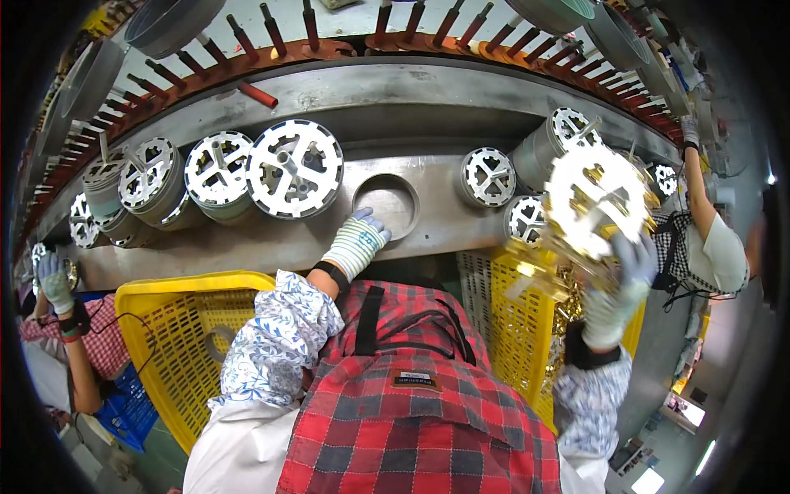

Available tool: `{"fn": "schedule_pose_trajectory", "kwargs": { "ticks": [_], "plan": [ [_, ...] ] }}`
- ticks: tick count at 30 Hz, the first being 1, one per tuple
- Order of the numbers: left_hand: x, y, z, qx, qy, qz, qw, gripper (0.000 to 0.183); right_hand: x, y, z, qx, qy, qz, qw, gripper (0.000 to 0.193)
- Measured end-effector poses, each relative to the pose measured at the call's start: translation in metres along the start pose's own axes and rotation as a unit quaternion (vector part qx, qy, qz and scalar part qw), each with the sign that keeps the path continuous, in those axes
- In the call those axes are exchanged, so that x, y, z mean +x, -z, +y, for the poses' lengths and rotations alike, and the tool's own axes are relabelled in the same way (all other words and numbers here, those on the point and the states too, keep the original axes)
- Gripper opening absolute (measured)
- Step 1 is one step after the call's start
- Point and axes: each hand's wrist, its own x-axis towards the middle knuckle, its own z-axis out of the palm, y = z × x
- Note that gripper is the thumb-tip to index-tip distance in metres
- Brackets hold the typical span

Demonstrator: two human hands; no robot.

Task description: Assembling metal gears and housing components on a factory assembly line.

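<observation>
White-and-gold notched round metallic fixture [599, 193], right — near edge held in gloved right hand [623, 284]; likely stiff, heavyish, best taken by rim. Gloved left hand [358, 244] — grip unclear, at grey round metal socket [387, 203].

Red checked apron [395, 436], blue-patterned white sleeves [276, 337], black wristbands [332, 275], 2 gloved hands [355, 244].
</observation>
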Motion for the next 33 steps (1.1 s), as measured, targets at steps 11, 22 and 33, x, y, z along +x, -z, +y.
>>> {"fn": "schedule_pose_trajectory", "kwargs": {
  "ticks": [11, 22, 33],
  "plan": [
    [0.0, 0.039, 0.02, -0.07, 0.148, 0.155, 0.974, 0.061, 0.032, -0.226, -0.061, 0.054, 0.197, -0.065, 0.977, 0.047],
    [0.011, 0.027, 0.041, -0.189, 0.057, -0.05, 0.979, 0.045, 0.019, -0.253, -0.025, 0.063, 0.234, -0.113, 0.964, 0.048],
    [0.054, 0.035, 0.071, -0.251, 0.258, -0.068, 0.93, 0.067, 0.031, -0.222, -0.037, 0.037, 0.202, -0.294, 0.934, 0.09]
  ]
}}
